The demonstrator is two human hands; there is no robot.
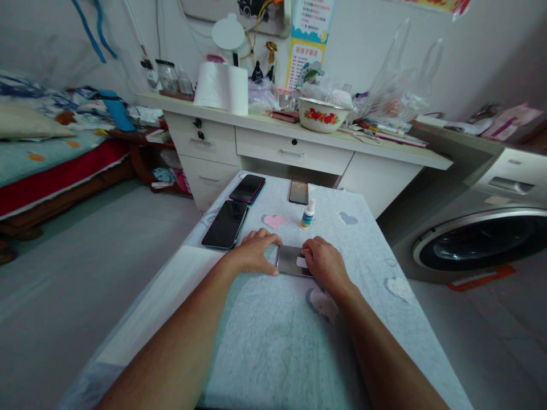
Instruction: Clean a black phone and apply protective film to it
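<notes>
A grey phone [288, 260] lies flat on the cloth-covered table [256, 341], between my hands. My left hand [258, 251] grips its left end, thumb at the near corner and fingers at the far one. Curled fingers of my right hand [323, 263] rest over the phone's right part; whatever they pinch is hidden. Beside those fingers a small white patch [301, 262] shows, a label or a scrap, I cannot tell which. Just beyond stands a small white spray bottle [307, 214] with a blue and yellow label.
Two dark phones, a nearer one [226, 224] and a farther one [248, 188], lie at the table's left. Another phone [298, 192] is at the far edge. Behind stands a white desk [273, 132] bearing a flowered bowl [322, 115]. A washing machine [491, 199] is on the right.
</notes>
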